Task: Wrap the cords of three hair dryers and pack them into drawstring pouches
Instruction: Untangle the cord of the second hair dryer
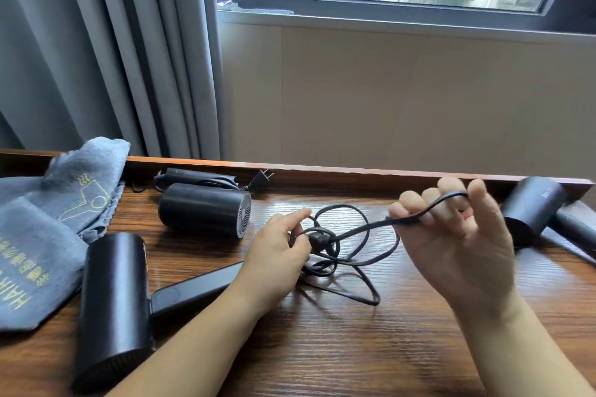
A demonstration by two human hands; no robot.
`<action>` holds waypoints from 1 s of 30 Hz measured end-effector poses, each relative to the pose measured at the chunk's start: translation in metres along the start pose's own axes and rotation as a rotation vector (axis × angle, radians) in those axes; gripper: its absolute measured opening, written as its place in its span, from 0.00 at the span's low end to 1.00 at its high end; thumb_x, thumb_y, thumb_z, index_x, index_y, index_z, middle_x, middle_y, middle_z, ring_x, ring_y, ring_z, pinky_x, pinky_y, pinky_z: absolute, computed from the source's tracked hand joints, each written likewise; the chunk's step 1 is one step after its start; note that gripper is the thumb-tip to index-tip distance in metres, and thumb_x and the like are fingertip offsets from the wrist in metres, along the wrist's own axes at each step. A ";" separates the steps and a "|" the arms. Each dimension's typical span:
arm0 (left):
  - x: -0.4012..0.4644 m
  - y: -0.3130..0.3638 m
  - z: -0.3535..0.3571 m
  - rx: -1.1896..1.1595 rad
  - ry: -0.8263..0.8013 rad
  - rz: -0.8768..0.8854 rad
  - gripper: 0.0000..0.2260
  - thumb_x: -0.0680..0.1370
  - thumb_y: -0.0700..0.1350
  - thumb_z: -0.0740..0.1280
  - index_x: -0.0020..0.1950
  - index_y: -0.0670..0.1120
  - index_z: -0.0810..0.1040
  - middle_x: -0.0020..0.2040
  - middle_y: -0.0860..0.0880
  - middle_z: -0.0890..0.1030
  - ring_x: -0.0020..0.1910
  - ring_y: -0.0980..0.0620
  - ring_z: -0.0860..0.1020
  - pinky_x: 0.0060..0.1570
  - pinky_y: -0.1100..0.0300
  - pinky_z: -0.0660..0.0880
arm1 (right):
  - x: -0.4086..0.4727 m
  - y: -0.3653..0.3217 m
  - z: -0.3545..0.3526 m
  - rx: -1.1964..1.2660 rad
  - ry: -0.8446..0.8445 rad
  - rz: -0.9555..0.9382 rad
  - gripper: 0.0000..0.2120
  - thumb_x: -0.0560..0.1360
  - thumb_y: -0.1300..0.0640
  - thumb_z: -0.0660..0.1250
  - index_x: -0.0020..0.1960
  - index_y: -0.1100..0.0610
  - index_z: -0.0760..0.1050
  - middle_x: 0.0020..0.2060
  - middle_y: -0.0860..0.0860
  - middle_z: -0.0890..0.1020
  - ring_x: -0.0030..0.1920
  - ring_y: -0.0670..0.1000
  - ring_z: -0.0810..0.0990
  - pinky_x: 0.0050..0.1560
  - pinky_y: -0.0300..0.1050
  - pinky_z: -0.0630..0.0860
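The right hand (458, 235), raised at right of centre, curls its grip around a length of black cord (351, 235), which loops over the fingers. The left hand (277, 255), at centre, pinches the same cord at its tangled coil on the wooden worktop (322, 348); its plug appears to sit in the tangle. At lower left lies the near hair dryer (113, 300), its handle pointing toward the left hand. Behind it, at upper left of the worktop, a second hair dryer (203, 209) lies on its side, its plug (261, 179) against the back rim. Grey pouches (42, 235) lie at far left, just beside the near dryer. A third hair dryer (532, 206) rests at far right. Curtains (96, 42) hang upper left.
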State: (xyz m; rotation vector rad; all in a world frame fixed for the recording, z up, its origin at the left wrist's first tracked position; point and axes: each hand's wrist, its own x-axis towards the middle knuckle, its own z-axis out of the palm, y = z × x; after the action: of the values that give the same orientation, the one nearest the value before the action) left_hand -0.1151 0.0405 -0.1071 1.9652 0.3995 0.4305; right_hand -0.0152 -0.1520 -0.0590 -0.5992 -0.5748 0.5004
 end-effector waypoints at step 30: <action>-0.001 0.007 -0.004 -0.247 -0.033 -0.012 0.17 0.80 0.37 0.60 0.61 0.54 0.79 0.36 0.52 0.78 0.30 0.62 0.71 0.35 0.68 0.67 | 0.002 0.026 -0.025 -1.534 0.343 -0.433 0.08 0.81 0.51 0.66 0.55 0.49 0.82 0.29 0.40 0.78 0.30 0.44 0.74 0.34 0.43 0.71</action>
State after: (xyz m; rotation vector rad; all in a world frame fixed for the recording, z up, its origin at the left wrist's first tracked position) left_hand -0.1167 0.0402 -0.0992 1.7270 0.3212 0.4183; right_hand -0.0051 -0.1414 -0.0922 -1.9040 -0.6643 -0.5792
